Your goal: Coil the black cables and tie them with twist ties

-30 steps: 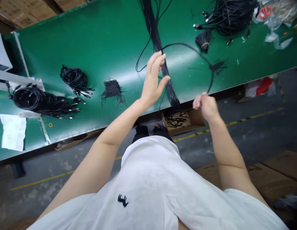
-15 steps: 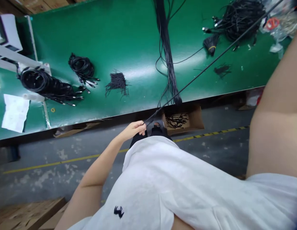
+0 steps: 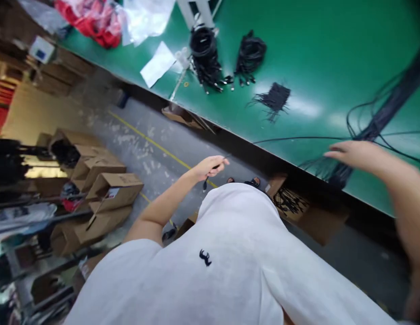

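Observation:
My left hand (image 3: pixel 209 167) is pinched on the end of a thin black cable (image 3: pixel 298 138), below the front edge of the green table (image 3: pixel 318 54). The cable's plug dangles just under the fingers. From there the cable runs right across the table top. My right hand (image 3: pixel 352 155) reaches out over the table edge with fingers stretched flat, close above the near end of a thick bundle of black cables (image 3: pixel 382 117). The right hand is blurred and nothing shows in it.
Two coils of black cables (image 3: pixel 205 54) (image 3: pixel 250 52) and a small heap of black ties (image 3: pixel 274 97) lie on the table. White paper (image 3: pixel 157 63) is farther left. A cardboard box (image 3: pixel 298 207) sits under the table edge. Several cartons (image 3: pixel 101 185) stand on the floor at left.
The view has swung left and tilted. My right arm came down from high on the right and now reaches toward the cable bundle. My left hand still grips the cable end.

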Motion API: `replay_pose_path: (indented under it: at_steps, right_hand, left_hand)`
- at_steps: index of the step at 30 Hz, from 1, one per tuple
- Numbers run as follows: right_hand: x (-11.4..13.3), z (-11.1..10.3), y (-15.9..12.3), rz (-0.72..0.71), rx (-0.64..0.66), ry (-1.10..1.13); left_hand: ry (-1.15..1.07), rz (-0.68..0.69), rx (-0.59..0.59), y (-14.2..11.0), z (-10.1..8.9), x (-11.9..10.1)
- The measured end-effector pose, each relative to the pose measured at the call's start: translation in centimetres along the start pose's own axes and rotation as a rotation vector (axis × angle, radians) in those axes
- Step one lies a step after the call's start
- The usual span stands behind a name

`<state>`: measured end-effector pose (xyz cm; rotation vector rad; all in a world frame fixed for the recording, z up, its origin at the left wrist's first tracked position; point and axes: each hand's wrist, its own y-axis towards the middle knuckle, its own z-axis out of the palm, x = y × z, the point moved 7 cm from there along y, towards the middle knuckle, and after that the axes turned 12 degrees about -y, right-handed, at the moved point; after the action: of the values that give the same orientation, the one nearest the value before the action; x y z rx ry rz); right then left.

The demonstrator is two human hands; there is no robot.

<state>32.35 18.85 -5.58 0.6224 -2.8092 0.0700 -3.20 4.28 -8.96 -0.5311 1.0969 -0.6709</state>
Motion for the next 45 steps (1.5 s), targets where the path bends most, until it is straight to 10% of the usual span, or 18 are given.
replay_pose_path:
  at_steps: [5,9,12,16,20,27,33,36,40,45]
  right_hand:
    - [15.8,4.4,1.6,-0.513,0.158,0.225]
    - [11.3,9.6,-1.4,-0.180,0.246,0.233]
    - [9.1,9.9,-4.9,-0.165,0.241,0.044]
    - [17.7,6.1,-7.0,-0.521,0.336,0.060]
    - [21.8,2.1,-3.0,-0.376,0.261,-0.008]
    - [15.0,2.7,-1.5,-0.181,0.263,0.417]
    - [1.3,7.1,-5.1,0.236,0.184,0.113]
    - [2.6,8.1,-7.5,0.054,0.225,-0.108]
    - [14.9,4.2,-8.8,-0.541,0.214,0.067]
    - [19.0,-2.1,-2.5,-0.434,0.112,0.302]
  left_hand:
    - [-0.170,0.026,0.230,-2.6,3.9,-2.5]
    - [-0.482,0.445,-0.073,-6.1,-4.0,-7.7]
    - [-0.381,0.480,-0.285,-5.8,-7.3,-7.4]
    - [0.212,0.289,-0.044,-2.1,-0.9,-2.3]
    - [0.228,0.170,0.302,-2.3,5.4,1.7]
    - [-0.151,-0.015,0.298,-2.9,2.8,-0.6]
    - [-0.359,0.444,-0.193,-6.5,-5.5,-8.2]
    - [-0.367,0.530,-0.244,-7.5,-6.7,-9.9]
    - [-0.228,0.299,-0.038,-3.4,-2.3,-6.7]
    - [-0.076,-0.016,0.363,-1.5,5.6,0.0]
